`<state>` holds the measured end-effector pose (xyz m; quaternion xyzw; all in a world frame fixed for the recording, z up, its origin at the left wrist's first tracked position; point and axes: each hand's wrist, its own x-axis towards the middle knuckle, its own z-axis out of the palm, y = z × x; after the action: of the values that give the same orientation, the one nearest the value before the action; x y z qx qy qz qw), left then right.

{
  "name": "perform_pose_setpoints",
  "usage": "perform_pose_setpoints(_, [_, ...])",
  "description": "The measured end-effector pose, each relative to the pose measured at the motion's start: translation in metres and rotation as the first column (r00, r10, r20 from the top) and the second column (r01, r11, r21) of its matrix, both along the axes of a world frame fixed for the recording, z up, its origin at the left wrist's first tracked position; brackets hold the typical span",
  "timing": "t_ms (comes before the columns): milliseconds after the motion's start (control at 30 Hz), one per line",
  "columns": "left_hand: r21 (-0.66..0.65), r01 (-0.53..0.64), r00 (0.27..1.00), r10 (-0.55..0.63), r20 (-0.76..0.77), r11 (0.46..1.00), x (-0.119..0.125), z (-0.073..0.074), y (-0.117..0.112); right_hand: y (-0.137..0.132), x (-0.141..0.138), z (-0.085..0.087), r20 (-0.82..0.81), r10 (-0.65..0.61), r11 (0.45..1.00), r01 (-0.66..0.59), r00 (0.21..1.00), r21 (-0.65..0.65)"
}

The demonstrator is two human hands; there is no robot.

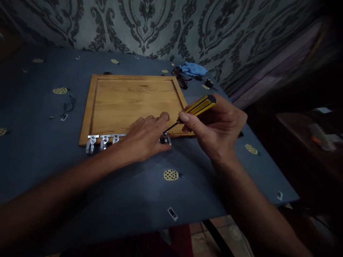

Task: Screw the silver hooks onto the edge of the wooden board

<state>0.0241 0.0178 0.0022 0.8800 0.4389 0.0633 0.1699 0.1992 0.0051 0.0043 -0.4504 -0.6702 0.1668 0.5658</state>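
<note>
A yellow-and-black screwdriver (198, 109) is gripped in my right hand (219, 125), its handle slanting up to the right. Its shaft points down-left, and the tip meets a metal cabinet hinge (166, 139) on the near edge of a wooden panel (134, 103). My left hand (146, 137) lies across that edge, the thumb against this hinge and the fingers over the wood, holding it steady. Left of the hand, several similar hinges (104, 141) line the same edge; the hand and forearm hide part of the row. The screw head under the tip is too small to make out.
The panel lies flat on a table with a dark blue pineapple-print cloth (107, 200). Dark glasses (182, 79) and a blue cloth (194, 68) lie at the back right, near the patterned wall (171, 28). Small dark bits (50, 117) lie to the left. A red seat (182, 241) shows below the table edge.
</note>
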Motion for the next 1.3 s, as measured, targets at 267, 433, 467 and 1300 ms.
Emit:
perform_pose_setpoints(267, [-0.02, -0.003, 1.0, 0.004, 0.019, 1.0, 0.0, 0.001, 0.0, -0.002, -0.005, 0.003, -0.09, -0.037, 0.989, 0.049, 0.995, 0.139])
perform_pose_setpoints(433, [-0.006, -0.015, 1.0, 0.015, 0.015, 1.0, 0.0, -0.001, 0.0, 0.001, -0.002, -0.001, 0.004, -0.021, 0.996, 0.021, 1.0, 0.084])
perform_pose_setpoints(467, [-0.002, -0.013, 1.0, 0.013, 0.012, 1.0, 0.0, -0.001, 0.0, 0.0, -0.002, -0.001, 0.008, -0.019, 0.997, 0.018, 1.0, 0.076])
perform_pose_setpoints(1300, [0.008, 0.005, 1.0, -0.005, -0.012, 1.0, 0.0, 0.0, 0.001, 0.0, 0.004, 0.01, -0.044, 0.168, 0.969, -0.174, 0.985, -0.173])
